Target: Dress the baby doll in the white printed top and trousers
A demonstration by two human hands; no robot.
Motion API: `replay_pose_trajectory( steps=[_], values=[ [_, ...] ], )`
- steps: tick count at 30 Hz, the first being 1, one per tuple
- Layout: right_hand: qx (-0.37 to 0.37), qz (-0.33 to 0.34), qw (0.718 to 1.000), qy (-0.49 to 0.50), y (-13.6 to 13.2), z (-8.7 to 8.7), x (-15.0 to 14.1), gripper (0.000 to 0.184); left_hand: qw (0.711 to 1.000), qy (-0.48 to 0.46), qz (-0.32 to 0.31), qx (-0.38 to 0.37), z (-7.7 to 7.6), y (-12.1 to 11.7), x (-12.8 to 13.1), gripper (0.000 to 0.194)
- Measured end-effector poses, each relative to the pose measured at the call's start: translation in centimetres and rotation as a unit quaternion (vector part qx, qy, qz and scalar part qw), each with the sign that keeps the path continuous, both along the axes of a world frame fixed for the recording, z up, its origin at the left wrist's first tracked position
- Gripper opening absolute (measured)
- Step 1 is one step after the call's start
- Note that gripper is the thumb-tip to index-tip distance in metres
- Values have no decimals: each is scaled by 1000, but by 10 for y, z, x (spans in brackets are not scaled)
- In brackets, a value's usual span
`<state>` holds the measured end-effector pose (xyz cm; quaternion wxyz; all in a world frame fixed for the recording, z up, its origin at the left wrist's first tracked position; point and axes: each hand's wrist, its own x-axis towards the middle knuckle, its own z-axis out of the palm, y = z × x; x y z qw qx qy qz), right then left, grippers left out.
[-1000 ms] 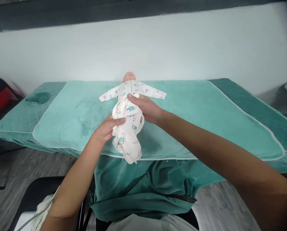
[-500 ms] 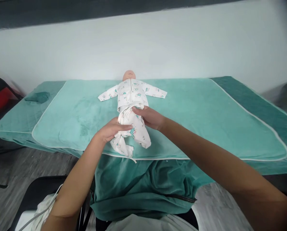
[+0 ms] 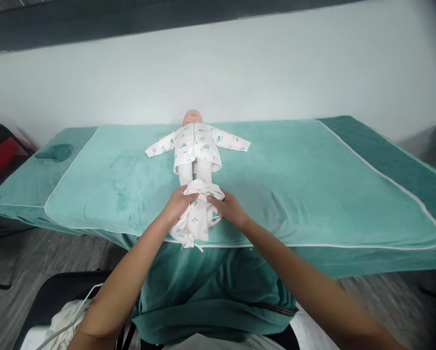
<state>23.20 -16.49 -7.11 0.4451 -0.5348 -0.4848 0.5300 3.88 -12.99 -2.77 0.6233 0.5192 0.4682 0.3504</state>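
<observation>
On its back on the light green blanket lies a baby doll, head toward the wall, arms spread. It wears a white printed jacket. Its pale upper legs show below the jacket hem. White printed baby pants are bunched around the lower legs, the feet hidden inside. My left hand is closed on the left side of the waistband, thumb on top. My right hand grips the right side of the waistband the same way.
The light green blanket covers most of a massage bed with a face hole at its left end. Against its far side stands a white wall. A black chair holding white cloth and a cable is at lower left.
Both hands have drawn the pants waistband down from the jacket hem toward me, baring the doll's upper legs. My right hand has moved down, level with the left.
</observation>
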Motion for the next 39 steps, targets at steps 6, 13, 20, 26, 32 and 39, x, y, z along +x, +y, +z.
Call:
replay_pose_trajectory(
  steps=[6,13,20,26,32,39],
  values=[
    [53,-45,989,-127,11,-6,-4,43,927,330,-57,167,11,19,15,13],
    [85,-22,993,-83,12,-9,-1,48,990,111,-84,20,12,21,8,41],
    [125,-94,988,-8,35,-8,14,45,981,-57,-168,-81,27,29,2,61],
    [136,-138,978,-74,63,-13,20,33,979,-21,-198,-37,27,61,-2,59],
    [160,-156,970,-94,95,-18,27,25,977,112,-36,180,23,96,24,25],
    [200,-160,953,-161,122,-22,41,22,953,134,80,261,-3,111,37,16]
  ],
)
